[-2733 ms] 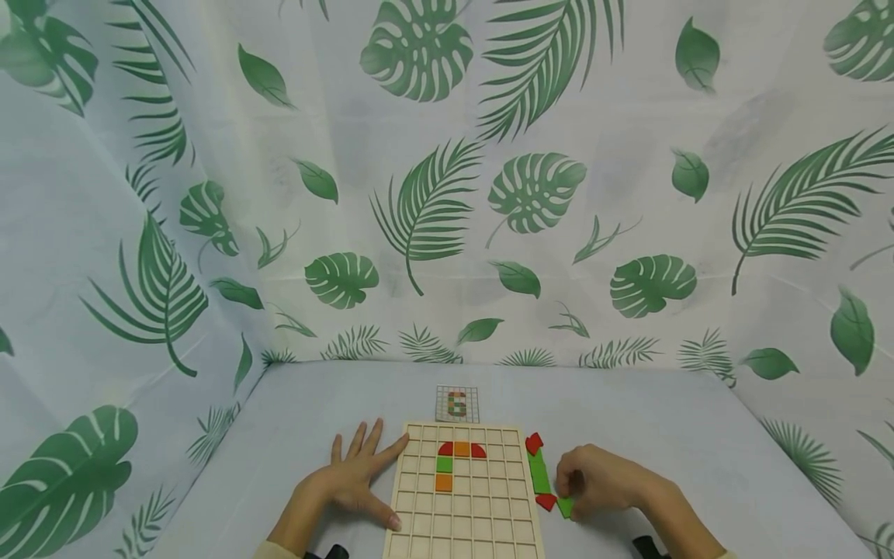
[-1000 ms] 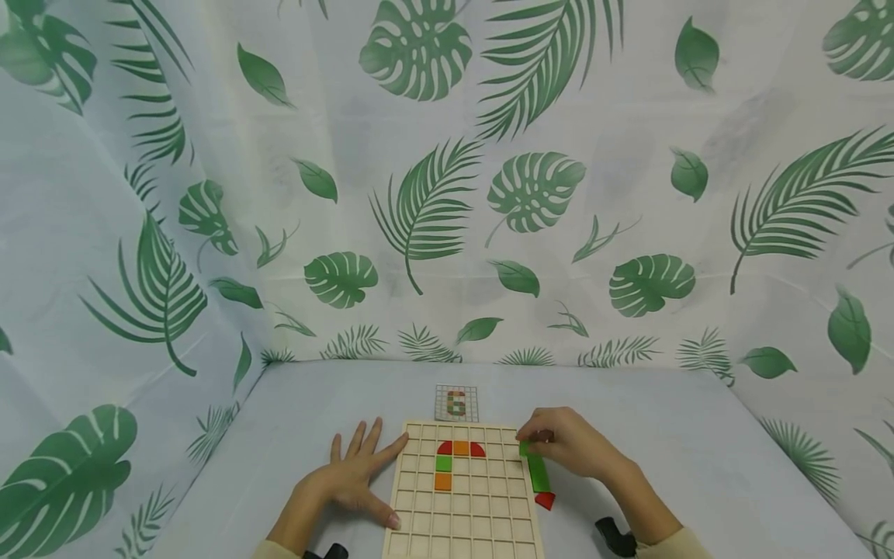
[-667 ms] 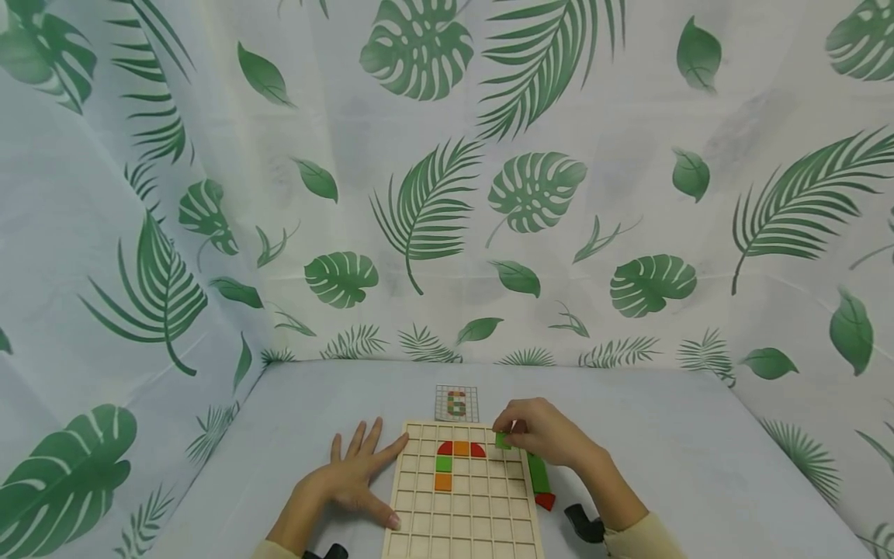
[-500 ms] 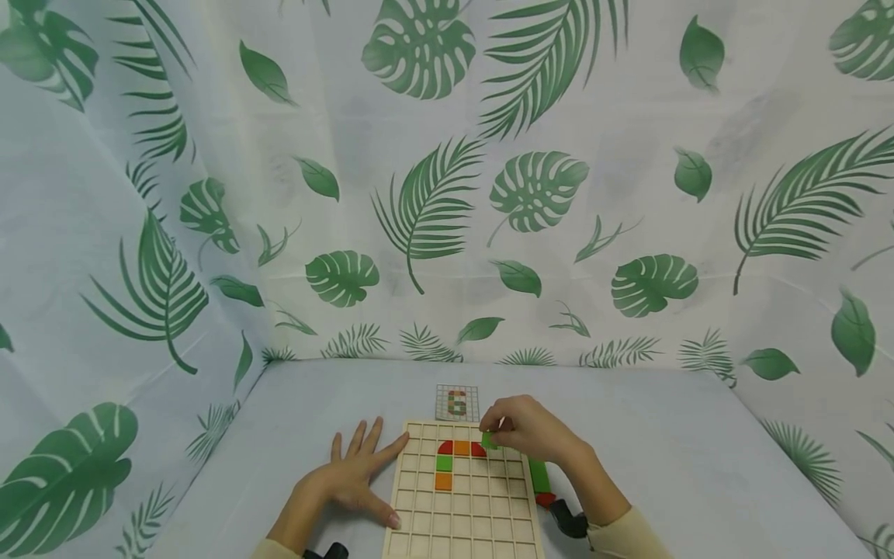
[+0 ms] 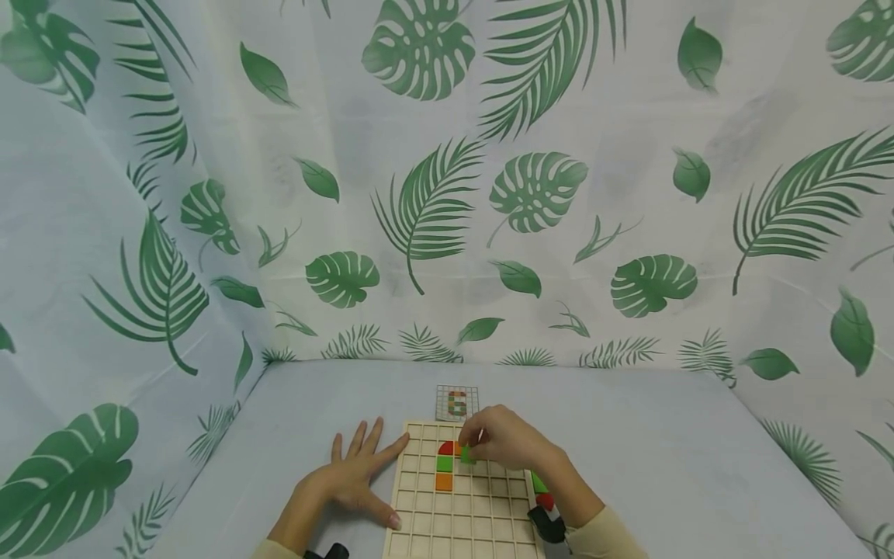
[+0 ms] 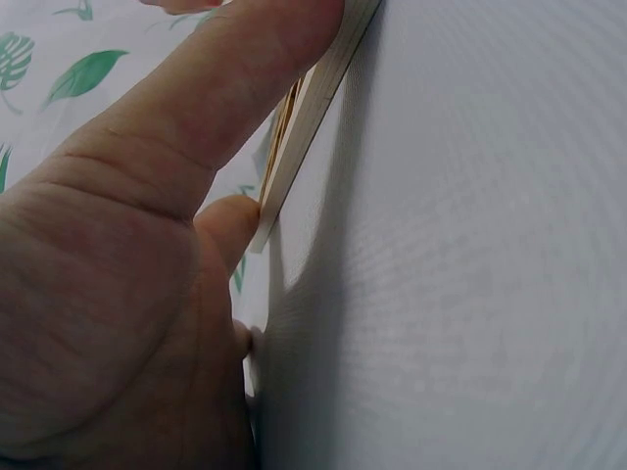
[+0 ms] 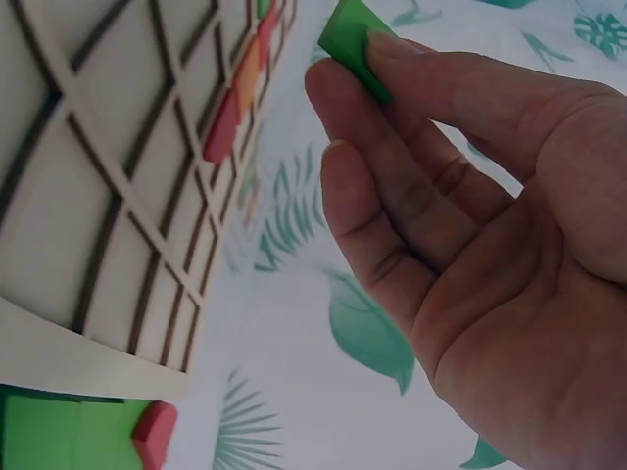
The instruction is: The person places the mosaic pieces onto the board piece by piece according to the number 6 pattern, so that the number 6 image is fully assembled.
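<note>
My right hand (image 5: 504,439) pinches a green square tile (image 7: 353,44) between thumb and fingers, close over the upper middle of the wooden grid board (image 5: 482,508). Set in the board are a red rounded tile (image 5: 446,448), a green tile (image 5: 444,463) and an orange tile (image 5: 444,482). Another orange tile (image 5: 457,449) is partly covered by the hand; in the right wrist view a red tile (image 7: 222,127) shows beside it. My left hand (image 5: 352,475) rests with spread fingers at the board's left edge, thumb and index finger touching its rim.
A small pattern card (image 5: 457,403) with a coloured 6 lies behind the board. Along the board's right side lie green tiles (image 7: 64,431) and red tiles (image 7: 154,434), partly behind the right forearm. A leaf-printed cloth (image 5: 447,233) stands around the table.
My right hand picked up a green tile right of the board and carried it left over the board to beside the placed tiles. The left hand has stayed in place.
</note>
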Available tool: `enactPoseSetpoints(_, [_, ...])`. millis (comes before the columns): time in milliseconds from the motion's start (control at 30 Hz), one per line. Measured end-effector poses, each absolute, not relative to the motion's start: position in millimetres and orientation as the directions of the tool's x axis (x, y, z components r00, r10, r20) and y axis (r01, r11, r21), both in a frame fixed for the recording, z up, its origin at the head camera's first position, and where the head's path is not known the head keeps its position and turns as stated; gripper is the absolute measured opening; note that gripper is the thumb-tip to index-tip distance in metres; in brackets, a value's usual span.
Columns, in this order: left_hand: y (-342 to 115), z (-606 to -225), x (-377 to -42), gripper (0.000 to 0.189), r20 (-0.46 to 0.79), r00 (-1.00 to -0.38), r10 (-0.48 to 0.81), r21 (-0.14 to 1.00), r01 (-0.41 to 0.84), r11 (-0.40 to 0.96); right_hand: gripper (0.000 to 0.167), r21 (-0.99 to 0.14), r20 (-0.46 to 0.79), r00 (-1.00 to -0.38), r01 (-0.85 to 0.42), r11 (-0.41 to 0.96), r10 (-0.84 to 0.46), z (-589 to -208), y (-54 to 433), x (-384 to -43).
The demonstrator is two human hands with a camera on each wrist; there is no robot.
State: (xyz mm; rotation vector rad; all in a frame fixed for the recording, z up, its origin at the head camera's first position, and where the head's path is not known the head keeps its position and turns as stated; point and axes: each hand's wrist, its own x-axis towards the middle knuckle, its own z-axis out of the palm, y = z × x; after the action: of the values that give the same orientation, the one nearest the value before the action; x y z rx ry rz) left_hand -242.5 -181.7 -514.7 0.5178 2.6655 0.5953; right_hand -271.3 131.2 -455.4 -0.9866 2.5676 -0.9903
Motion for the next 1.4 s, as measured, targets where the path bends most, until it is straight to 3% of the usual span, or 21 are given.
enactPoseSetpoints(467, [-181.0, -515.5, -243.7, 0.129, -0.258, -0.872, 0.416, 0.464, 0.266, 0.845, 0.012, -0.649, 0.093, -0.732, -0.559, 0.516, -0.675, -463.9, 129.3, -268.4])
enactPoseSetpoints(1400, [-180.4, -513.8, -242.8, 0.129, -0.265, -0.87, 0.416, 0.472, 0.259, 0.843, 0.015, -0.648, 0.02, -0.726, -0.533, 0.544, -0.688, -479.1, 118.4, -266.8])
